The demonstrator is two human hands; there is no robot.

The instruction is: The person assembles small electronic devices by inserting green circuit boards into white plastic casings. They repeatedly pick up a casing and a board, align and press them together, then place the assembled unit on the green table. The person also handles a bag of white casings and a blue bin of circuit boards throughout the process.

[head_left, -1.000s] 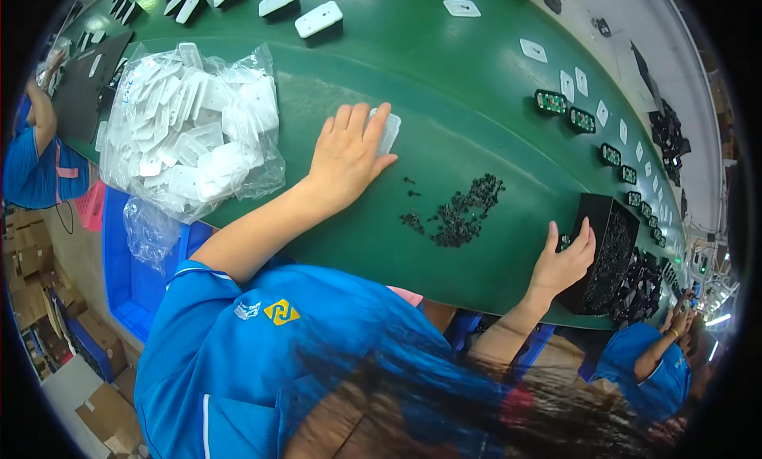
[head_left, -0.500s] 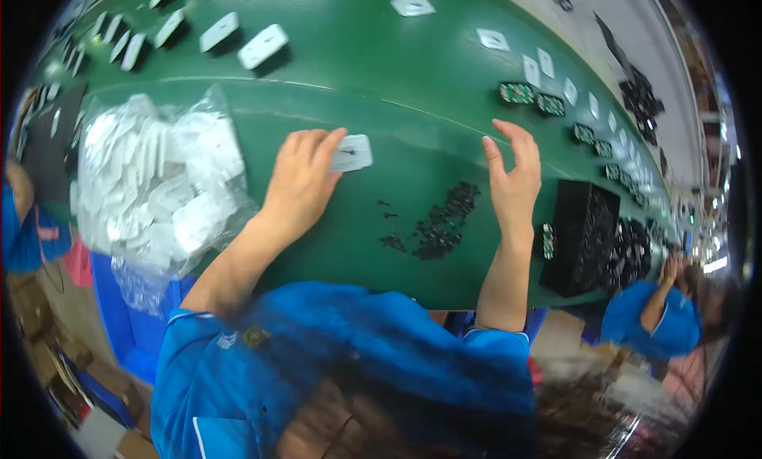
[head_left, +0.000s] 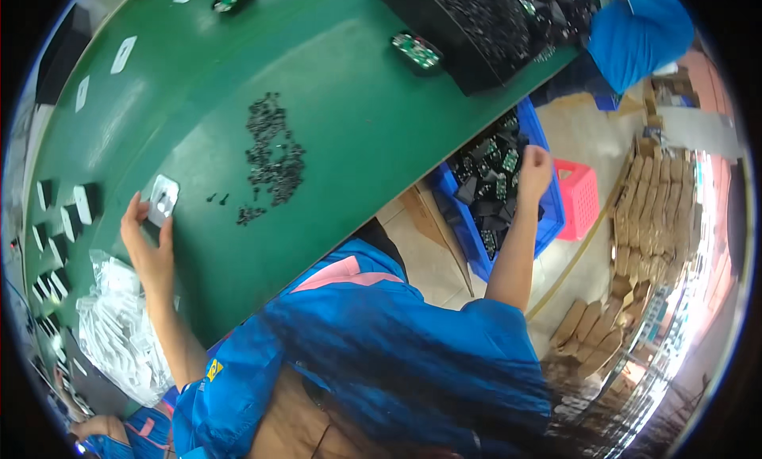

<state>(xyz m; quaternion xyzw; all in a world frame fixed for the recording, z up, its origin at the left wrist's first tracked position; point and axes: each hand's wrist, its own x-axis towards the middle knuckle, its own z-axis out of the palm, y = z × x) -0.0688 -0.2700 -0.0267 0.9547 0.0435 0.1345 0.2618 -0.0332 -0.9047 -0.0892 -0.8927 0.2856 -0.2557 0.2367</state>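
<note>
My left hand [head_left: 152,249] pinches a small white plastic plate [head_left: 164,195] at the left of the green table, thumb and fingers at its edges. A dark mark shows on the plate. To its right lies a pile of small black pieces [head_left: 274,149], with two loose ones beside the plate. My right hand [head_left: 536,177] is off the table, over the right side of a blue crate [head_left: 550,213]. Black housings with green circuit boards [head_left: 488,173] fill the crate. The right fingers are bent and blurred, and what they touch is not clear.
A clear bag of white plates [head_left: 123,332] lies by my left forearm. White-and-black units [head_left: 75,213] stand at far left. A black box [head_left: 468,34] of small dark parts and a circuit-board unit [head_left: 417,50] sit at the far edge. A pink basket [head_left: 577,199] adjoins the crate; a co-worker [head_left: 639,34] is beyond.
The view has swung to the right, bringing the blue crate into sight. My right hand has left its open pose above the table for the crate. My left hand stays at the white plate.
</note>
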